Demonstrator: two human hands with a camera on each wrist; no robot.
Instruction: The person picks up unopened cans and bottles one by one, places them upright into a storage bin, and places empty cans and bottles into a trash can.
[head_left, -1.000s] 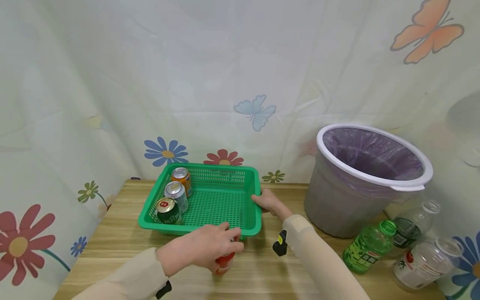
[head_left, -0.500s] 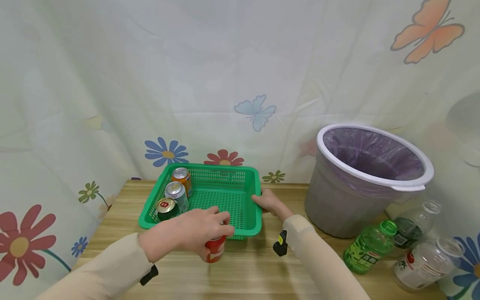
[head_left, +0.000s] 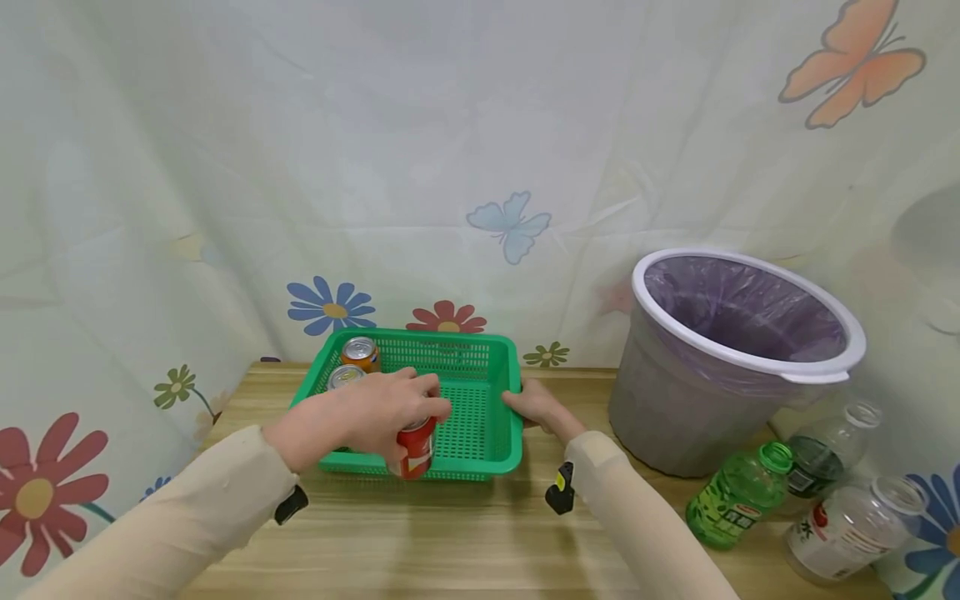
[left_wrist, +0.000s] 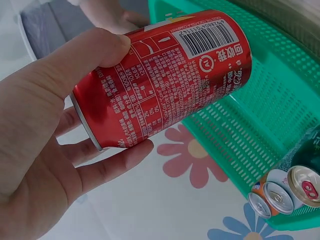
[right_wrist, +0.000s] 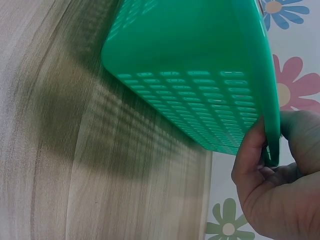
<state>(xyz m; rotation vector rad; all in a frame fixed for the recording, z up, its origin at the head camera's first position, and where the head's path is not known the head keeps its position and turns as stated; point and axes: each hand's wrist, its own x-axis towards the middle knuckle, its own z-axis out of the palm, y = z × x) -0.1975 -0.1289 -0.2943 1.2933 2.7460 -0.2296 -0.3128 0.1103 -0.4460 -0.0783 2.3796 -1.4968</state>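
My left hand (head_left: 375, 408) grips a red Coca-Cola can (left_wrist: 170, 75) with thumb on one side and fingers on the other. In the head view the can overlaps the front rim of the green plastic basket (head_left: 480, 462). My right hand (right_wrist: 280, 185) pinches the basket's right rim between thumb and curled fingers. Along the basket's left side stand an orange can (head_left: 362, 353), a pale can (head_left: 346, 376) and a dark green can with a gold top (left_wrist: 304, 182). The green can is mostly hidden behind the left hand in the head view.
A grey bin (head_left: 675, 408) lined with a purple bag stands at the right. Beside it are a green plastic bottle (head_left: 738, 496) and two clear bottles, one with a dark label (head_left: 813, 462), one with a white label (head_left: 840, 533). A patterned curtain (head_left: 420, 167) hangs behind the wooden table (head_left: 360, 542).
My left hand has lifted the Coca-Cola can from in front of the basket, up and slightly left, to its front rim. The right hand stays on the basket's right rim.
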